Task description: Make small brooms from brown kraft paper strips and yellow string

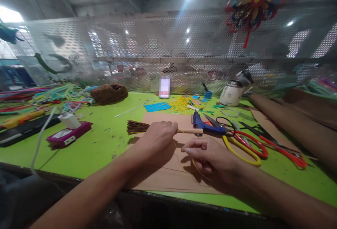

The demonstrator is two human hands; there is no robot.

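Observation:
My left hand [162, 136] is wrapped round a small brush [138, 127], like a miniature broom, with dark brown bristles fanning out to the left. Its pale wooden handle [193, 130] sticks out to the right past my fingers. A thin yellow string [195, 165] runs from near the handle down to my right hand [209, 155], where the thumb and forefinger pinch it. Both hands are over a brown cardboard sheet [163, 178]. A blue glue gun [207, 127] lies just behind the handle's end.
Scissors with yellow and red handles [247, 151] lie right of my right hand, near red-handled pliers [286, 150]. Yellow scraps [185, 104], a blue piece [157, 107] and a phone [164, 87] are behind. A purple power strip [70, 134] with a white cable is at left.

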